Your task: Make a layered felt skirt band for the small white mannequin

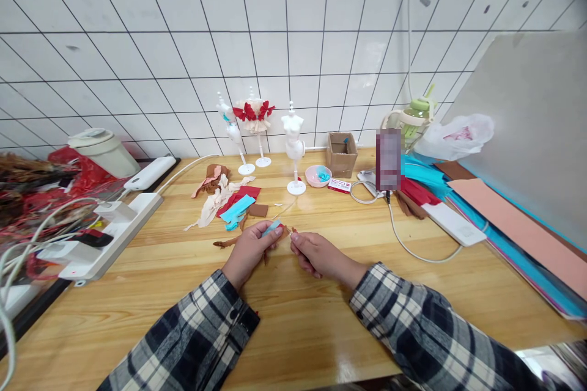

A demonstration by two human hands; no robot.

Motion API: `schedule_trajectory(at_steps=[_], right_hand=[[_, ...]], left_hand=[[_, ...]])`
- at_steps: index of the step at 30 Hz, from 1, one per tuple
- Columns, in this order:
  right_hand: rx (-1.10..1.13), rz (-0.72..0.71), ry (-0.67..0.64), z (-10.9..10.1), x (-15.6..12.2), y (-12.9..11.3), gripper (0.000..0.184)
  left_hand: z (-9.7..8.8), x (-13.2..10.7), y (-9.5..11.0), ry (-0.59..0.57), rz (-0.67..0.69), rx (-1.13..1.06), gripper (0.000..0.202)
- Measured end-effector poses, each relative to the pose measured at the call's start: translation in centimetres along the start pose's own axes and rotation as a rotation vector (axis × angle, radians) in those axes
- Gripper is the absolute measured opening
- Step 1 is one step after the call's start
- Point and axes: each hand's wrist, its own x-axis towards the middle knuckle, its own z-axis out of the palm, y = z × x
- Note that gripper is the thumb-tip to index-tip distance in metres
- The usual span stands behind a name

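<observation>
My left hand is closed on small strips of crepe paper, blue with red and brown showing at the fingertips. Close beside it, my right hand pinches a small brown piece, seemingly paper. A thin pale strand runs up near the left hand. Just beyond lie scraps of blue paper, red paper and a brown square. A twisted brown strip rests left of my left hand. Behind stand white mini mannequins: a bare one, one with red ruffles and one with blue trim.
A pink bowl with blue bits, a cardboard box and a phone stand at the back. Power strip and cables lie left. Paper sheets, a power bank and a green bottle are right.
</observation>
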Motion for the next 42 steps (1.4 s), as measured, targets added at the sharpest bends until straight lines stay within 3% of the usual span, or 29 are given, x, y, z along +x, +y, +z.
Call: schedule_trajectory(at_steps=[8,42], right_hand=[[0.003,0.004,0.010,0.02,-0.03,0.17,0.042],[-0.093,-0.016,0.037,0.23,0.10,0.51,0.043]], left_hand=[[-0.10,0.01,-0.07,-0.029,-0.015,-0.022,0.033],[0.12,-0.14,0.20,0.042,-0.022,0.003,0.031]])
